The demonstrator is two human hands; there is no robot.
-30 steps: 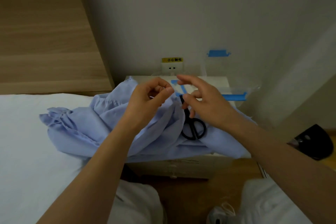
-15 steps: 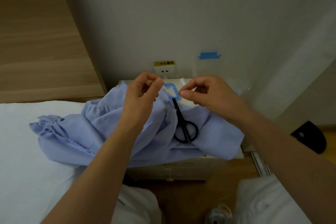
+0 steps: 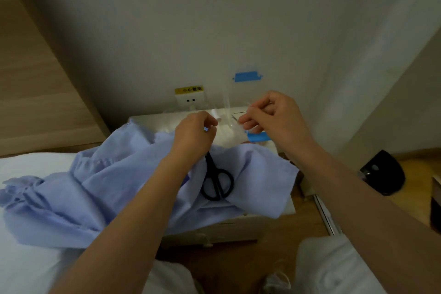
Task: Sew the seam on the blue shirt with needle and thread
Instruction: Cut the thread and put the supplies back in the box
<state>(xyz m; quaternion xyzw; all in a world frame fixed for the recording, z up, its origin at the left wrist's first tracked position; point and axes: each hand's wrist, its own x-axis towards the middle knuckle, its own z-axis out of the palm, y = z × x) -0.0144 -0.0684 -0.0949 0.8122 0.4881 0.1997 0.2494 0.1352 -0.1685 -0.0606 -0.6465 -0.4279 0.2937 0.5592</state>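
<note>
The light blue shirt (image 3: 114, 188) lies crumpled across the bed edge and the white nightstand (image 3: 290, 207). My left hand (image 3: 194, 136) hovers over its upper fold with thumb and forefinger pinched together, apparently on a thread too fine to see. My right hand (image 3: 274, 118) is raised to the right of it, about a hand's width away. Its fingertips pinch a thin dark needle (image 3: 235, 118) that points left. Black scissors (image 3: 217, 184) lie on the shirt just below my left wrist.
A clear plastic box with blue latches (image 3: 256, 136) stands at the back of the nightstand, against the wall under a socket (image 3: 190, 100). White bedding (image 3: 31, 267) is at the left. A wooden headboard (image 3: 35, 93) rises behind it. A black object (image 3: 381, 172) sits on the floor at the right.
My hands have drawn apart: the right hand moved up and to the right, the left stayed over the shirt. The view has tilted upward.
</note>
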